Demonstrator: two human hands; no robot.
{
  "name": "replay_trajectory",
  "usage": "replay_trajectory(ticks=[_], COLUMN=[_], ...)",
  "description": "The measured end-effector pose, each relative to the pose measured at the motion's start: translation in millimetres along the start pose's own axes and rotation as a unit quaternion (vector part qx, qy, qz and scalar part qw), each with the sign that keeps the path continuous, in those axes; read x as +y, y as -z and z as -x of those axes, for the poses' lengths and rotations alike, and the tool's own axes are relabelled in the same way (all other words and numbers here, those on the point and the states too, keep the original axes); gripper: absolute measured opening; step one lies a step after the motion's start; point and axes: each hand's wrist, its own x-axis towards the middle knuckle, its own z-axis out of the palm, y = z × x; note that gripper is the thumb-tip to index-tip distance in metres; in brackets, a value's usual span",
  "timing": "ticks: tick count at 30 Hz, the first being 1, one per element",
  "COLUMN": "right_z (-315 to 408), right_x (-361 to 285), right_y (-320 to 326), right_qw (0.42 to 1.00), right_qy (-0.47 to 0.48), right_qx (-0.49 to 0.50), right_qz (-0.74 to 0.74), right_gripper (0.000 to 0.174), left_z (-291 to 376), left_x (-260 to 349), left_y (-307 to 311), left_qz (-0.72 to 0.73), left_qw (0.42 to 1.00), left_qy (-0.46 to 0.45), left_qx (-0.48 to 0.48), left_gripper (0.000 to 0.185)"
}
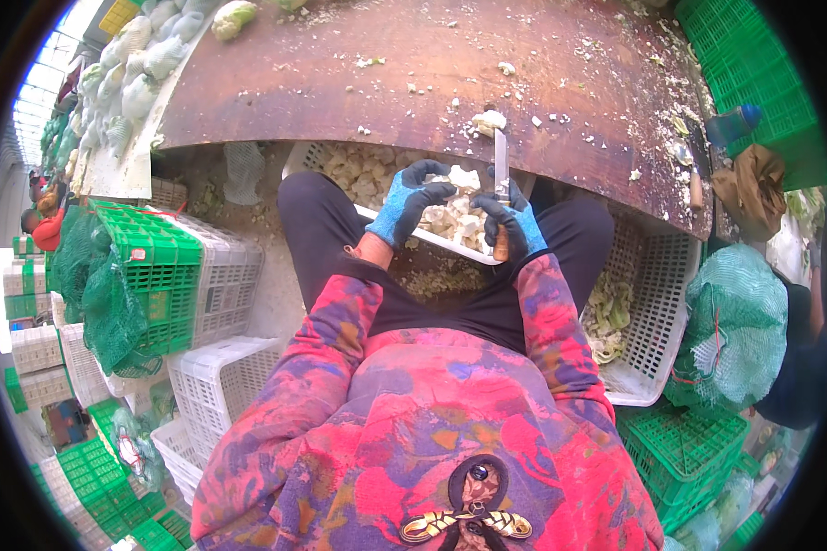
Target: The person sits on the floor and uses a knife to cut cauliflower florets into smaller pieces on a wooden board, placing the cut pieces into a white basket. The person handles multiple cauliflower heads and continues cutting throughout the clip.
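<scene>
My left hand (413, 198), in a blue and black work glove, has its thumb and fingers curled at the left edge of a white cauliflower floret (464, 178). My right hand (512, 219), gloved alike, grips the wooden handle of a knife (501, 162), whose blade points away from me toward the table edge. Beneath both hands, between my knees, a white plastic crate (459, 249) holds many cut florets (462, 224). Its far part runs under the table. Another cauliflower piece (488, 122) lies on the table edge by the knife tip.
Cauliflower crumbs litter the wooden table (303, 82). A second wooden-handled knife (695, 180) lies at its right end. A white crate (651, 324) with leaf trimmings stands at my right, beside a netted bundle (737, 324). Green crates (148, 275) and white crates (224, 379) stand left.
</scene>
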Motion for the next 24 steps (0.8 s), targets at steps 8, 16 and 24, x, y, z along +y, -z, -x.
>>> replay_trajectory(ticks=[8, 16, 24], right_z=[-13.7, -15.5, -17.4], right_x=[-3.4, 3.6, -12.0], right_y=[-6.3, 5.7, 15.1], right_qw=[0.998, 0.988, 0.972], right_qy=[0.02, 0.049, 0.125], right_qx=[0.032, 0.148, 0.197], right_qz=[-0.058, -0.002, 0.026], right_gripper=[0.024, 0.022, 0.023], left_z=[-3.7, -92.0, -104.8], left_x=[4.4, 3.8, 3.9], left_y=[2.8, -15.7, -39.3], left_qz=[0.02, -0.481, -0.43], left_qw=[0.998, 0.843, 0.887], left_qy=[0.008, -0.229, -0.164], left_qx=[-0.056, 0.077, 0.03], left_gripper=[0.025, 0.045, 0.017])
